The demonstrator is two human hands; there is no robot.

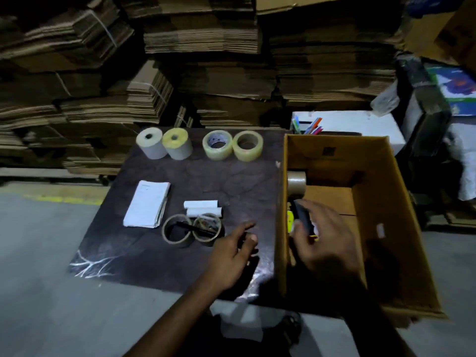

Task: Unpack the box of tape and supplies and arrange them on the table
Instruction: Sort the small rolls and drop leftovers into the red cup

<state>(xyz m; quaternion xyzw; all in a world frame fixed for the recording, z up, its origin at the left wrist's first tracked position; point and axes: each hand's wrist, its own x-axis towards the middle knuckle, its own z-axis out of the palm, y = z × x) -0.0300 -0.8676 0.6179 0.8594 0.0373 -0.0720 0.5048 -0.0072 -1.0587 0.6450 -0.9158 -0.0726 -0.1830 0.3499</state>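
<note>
An open cardboard box (381, 202) stands on the right of the dark table (211, 181). My right hand (324, 235) is inside it, closed around a black tool (302, 215) with yellow showing beside it. A brown tape roll (296, 182) stands at the box's left wall. My left hand (234, 251) hovers over the table just left of the box, fingers loosely curled and holding nothing. Laid out on the table are two paper rolls (164, 143), two clear tape rolls (233, 145), a white pad (148, 203), two white sticks (202, 207) and two empty tape cores (192, 229) with a black pen across them.
Stacks of flattened cardboard (180, 60) fill the space behind the table. A white box (360, 124) with coloured pens (313, 126) sits behind the cardboard box. Grey floor with a yellow line (51, 199) lies to the left. Dark wrapped goods (422, 112) stand at the right.
</note>
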